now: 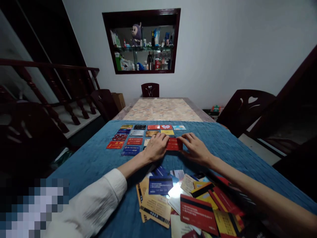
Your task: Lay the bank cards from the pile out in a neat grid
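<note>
A red bank card (174,144) is between my two hands, above or on the blue cloth, just right of the laid-out cards. The fingers of my left hand (156,146) close on its left edge, and part of a pale card shows behind that hand. At the card's right edge, my right hand (196,149) grips it with thumb and fingers. Rows of cards lie to the left and beyond, among them a blue card (131,150), a red card (135,141) and a yellow card (167,132). My left wrist and hand cover some of the rows.
Nearer to me, a loose overlapping heap holds a blue card (160,185), a large red card (198,213) and several tan and yellow ones. The blue cloth (94,172) covers the near part of the patterned table (163,109). Dark chairs (244,112) stand around it.
</note>
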Demonstrator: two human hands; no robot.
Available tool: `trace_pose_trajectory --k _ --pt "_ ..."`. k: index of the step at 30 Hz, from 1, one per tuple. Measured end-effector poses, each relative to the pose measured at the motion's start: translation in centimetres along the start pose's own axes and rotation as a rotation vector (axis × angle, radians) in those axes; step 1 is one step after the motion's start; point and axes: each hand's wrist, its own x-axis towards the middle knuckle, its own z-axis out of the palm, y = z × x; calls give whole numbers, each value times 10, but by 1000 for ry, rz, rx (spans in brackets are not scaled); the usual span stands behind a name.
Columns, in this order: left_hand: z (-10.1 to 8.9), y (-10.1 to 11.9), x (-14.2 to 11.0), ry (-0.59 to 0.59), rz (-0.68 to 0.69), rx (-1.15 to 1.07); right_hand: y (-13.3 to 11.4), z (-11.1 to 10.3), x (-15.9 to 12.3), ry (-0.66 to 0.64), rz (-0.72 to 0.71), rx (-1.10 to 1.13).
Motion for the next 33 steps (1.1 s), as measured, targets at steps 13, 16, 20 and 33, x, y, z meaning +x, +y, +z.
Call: trace_pose_trajectory --k 13,16,20,33 --pt "-9 -57 16 -46 -127 94 16 36 72 -47 -21 17" --pt "-8 -71 23 -57 -170 126 21 47 90 -59 -6 19" --pt "-5 -92 34 -67 -220 123 24 60 114 -105 31 5" --pt "25 -141 62 -204 -387 77 33 101 164 -313 152 -32"
